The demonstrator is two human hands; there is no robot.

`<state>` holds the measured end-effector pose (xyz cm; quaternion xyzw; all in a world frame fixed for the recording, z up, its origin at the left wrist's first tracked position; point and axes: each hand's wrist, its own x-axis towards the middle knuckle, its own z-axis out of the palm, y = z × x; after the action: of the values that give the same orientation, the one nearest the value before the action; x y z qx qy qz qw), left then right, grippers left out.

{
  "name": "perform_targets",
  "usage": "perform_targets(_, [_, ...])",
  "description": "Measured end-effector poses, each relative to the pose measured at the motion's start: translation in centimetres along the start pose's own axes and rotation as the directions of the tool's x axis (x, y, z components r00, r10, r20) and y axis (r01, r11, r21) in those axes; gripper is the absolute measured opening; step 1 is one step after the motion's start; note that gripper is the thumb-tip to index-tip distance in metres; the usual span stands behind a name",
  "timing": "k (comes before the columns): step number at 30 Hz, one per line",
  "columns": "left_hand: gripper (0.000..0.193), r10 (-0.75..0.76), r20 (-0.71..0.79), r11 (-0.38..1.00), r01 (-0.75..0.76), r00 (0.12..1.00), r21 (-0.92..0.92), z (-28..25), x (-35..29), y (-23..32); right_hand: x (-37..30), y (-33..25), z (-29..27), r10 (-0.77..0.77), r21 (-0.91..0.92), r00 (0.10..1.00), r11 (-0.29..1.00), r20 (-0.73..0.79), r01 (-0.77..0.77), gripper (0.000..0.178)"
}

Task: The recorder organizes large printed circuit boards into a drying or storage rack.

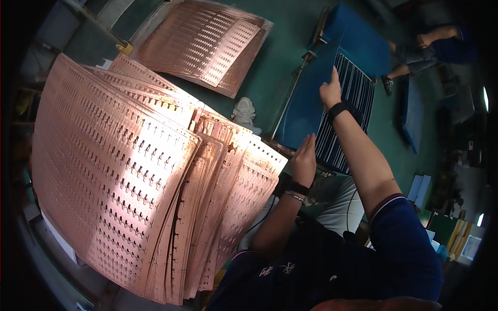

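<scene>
– Starting on the left?
– See a big loose pile of copper-coloured sheets (119, 171) on the near left, punched with rows of small holes, edges fanned out, bright light across the front.
– And farther back?
– Far left, a second stack (184, 39) in the same colour, with a narrower sheet on top. Right of that, a white shoe (243, 110).
– Next along?
– Left hand (303, 165), just right of the pile: fingers straight and together, gripping nothing visible. Beyond, a blue board (306, 101).
– And the right hand (331, 94)?
– Stretched out over the blue board, forefinger pointing far, other fingers curled; cannot tell whether touching anything. Just to the right, a dark striped panel (359, 85).
– Far right?
– Another person (451, 49) in a dark blue top.
</scene>
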<state>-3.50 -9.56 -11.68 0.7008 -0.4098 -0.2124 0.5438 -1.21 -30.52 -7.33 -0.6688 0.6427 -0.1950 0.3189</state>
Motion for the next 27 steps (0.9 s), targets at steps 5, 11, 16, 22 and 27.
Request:
perform_targets(5, [0.036, 0.060, 0.060, 0.998, -0.059, 0.996, -0.008, 0.6, -0.1, 2.9, 0.7, 3.5, -3.6, -0.037, 0.279, 0.998, 0.959, -0.058, 0.052, 0.067])
perform_targets(11, [0.033, 0.083, 0.033, 0.996, -0.082, 0.996, -0.025, 0.2, 2.9, 5.0, 3.2, 1.4, -4.5, -0.043, 0.362, 0.999, 0.931, -0.025, 0.049, 0.058])
perform_targets(16, [0.034, -0.096, 0.150, 0.995, 0.095, 0.984, 0.008, 1.5, 1.2, 0.1, 1.9, 4.1, -0.9, 0.209, -0.255, 0.974, 0.950, 0.085, -0.181, 0.071])
perform_targets(22, [0.044, -0.178, 0.159, 0.980, 0.159, 0.971, 0.124, 1.7, 0.6, -2.8, 3.3, 11.0, 6.0, -0.152, -0.535, 0.988, 0.835, 0.001, 0.129, 0.068])
perform_targets(27, [0.057, -0.371, 0.118, 0.926, 0.357, 0.921, 0.124, 3.4, -2.3, -3.7, 2.0, 12.7, 5.5, -0.123, -0.658, 0.990, 0.752, -0.070, 0.047, 0.069])
